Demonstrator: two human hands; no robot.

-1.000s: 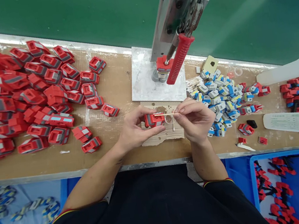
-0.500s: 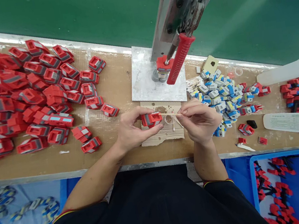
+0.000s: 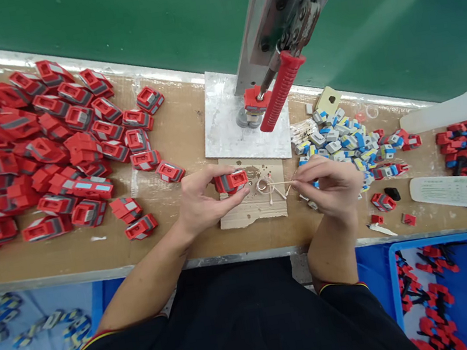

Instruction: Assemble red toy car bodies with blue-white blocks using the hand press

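My left hand point(image 3: 202, 200) grips a small red toy-car body point(image 3: 230, 181) above a scrap of cardboard point(image 3: 252, 210). My right hand point(image 3: 333, 186) pinches a thin wooden stick point(image 3: 279, 183) whose tip points left toward a small clear ring point(image 3: 263, 185) lying on the cardboard. The stick's tip is apart from the red part. Both hands are closed. A cotton swab point(image 3: 271, 195) lies on the cardboard beside the ring.
A hand press point(image 3: 280, 19) with a red handle point(image 3: 281, 99) stands on a metal plate point(image 3: 227, 134) behind my hands. Several red car bodies point(image 3: 35, 153) are heaped at the left, small blue-grey parts point(image 3: 339, 143) at the right. A blue bin point(image 3: 445, 295) sits below the bench edge.
My right hand has pulled the stick away to the right, out of the red part. My left hand has shifted the red part slightly left and up.
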